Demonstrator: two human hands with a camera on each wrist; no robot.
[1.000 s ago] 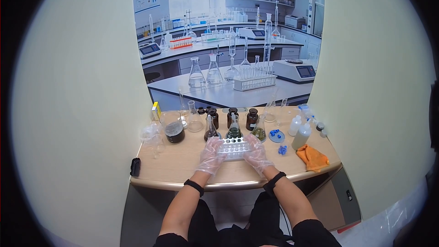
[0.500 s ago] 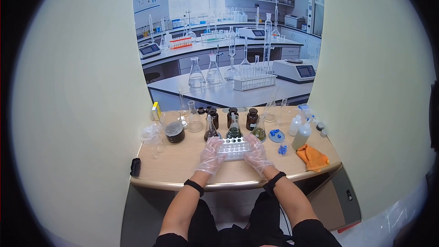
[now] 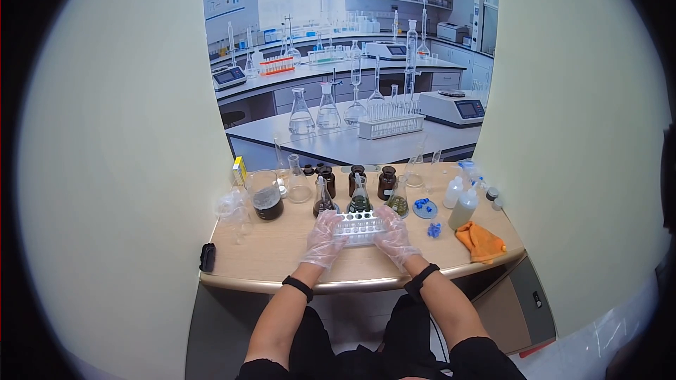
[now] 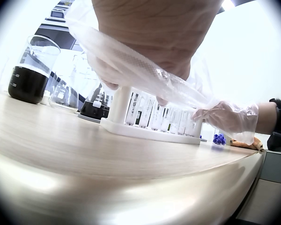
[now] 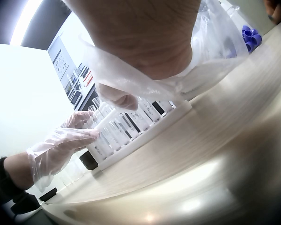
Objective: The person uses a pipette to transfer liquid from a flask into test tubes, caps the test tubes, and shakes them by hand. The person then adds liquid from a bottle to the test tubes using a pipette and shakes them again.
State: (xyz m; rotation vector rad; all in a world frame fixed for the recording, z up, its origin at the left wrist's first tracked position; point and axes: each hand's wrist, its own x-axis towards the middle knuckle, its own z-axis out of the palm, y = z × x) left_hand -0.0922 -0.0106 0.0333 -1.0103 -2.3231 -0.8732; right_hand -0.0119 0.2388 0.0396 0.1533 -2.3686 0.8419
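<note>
A white test tube rack (image 3: 360, 233) stands on the wooden table in front of me, with several clear test tubes (image 4: 155, 119) upright in it. My gloved left hand (image 3: 324, 241) grips its left end. From the other side my gloved right hand (image 3: 396, 241) holds the right end, the thumb (image 5: 124, 100) on the near side. In the left wrist view the rack's base (image 4: 147, 134) lies on the tabletop. Just behind the rack are three conical flasks: one with dark liquid (image 3: 324, 206), one dark green (image 3: 360, 203), one yellowish green (image 3: 398, 205).
Brown bottles (image 3: 387, 184) line up behind the flasks. At left stand a beaker (image 3: 267, 203) of dark liquid and a clear flask (image 3: 300, 188). Toward the right are a dish (image 3: 424, 209) with blue pieces, more blue pieces (image 3: 434, 231), white plastic bottles (image 3: 464, 211) and an orange cloth (image 3: 482, 242).
</note>
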